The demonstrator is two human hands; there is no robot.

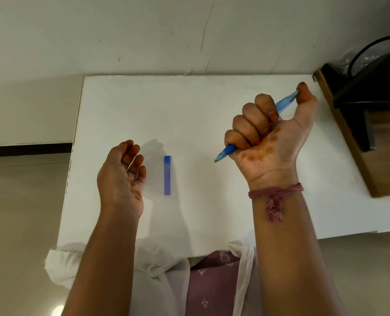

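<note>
1. On the white table (189, 106), a slim blue case (167, 175) lies flat with its darker cap end pointing away from the person. It is translucent, but what it holds cannot be made out.
2. At the far right stands a black bin (360, 83) with a clear liner (349, 58). The frame edge cuts it off and its inside is hard to read.
3. The right hand (269, 135) is raised, palm toward the camera, and grips a blue pen (286, 101) in a fist. The four fingers wrap the barrel and the thumb (304, 94) presses on its top end.
4. The fingers hide the middle of the pen. Its tip sticks out below the little finger, pointing down and left, toward the case but well apart from it.
5. The left hand (121, 174) holds nothing. It lies palm up with loosely curled fingers, just beside the case on its left and not touching it.
6. A reddish thread (275, 193) is tied around the right wrist.
</note>
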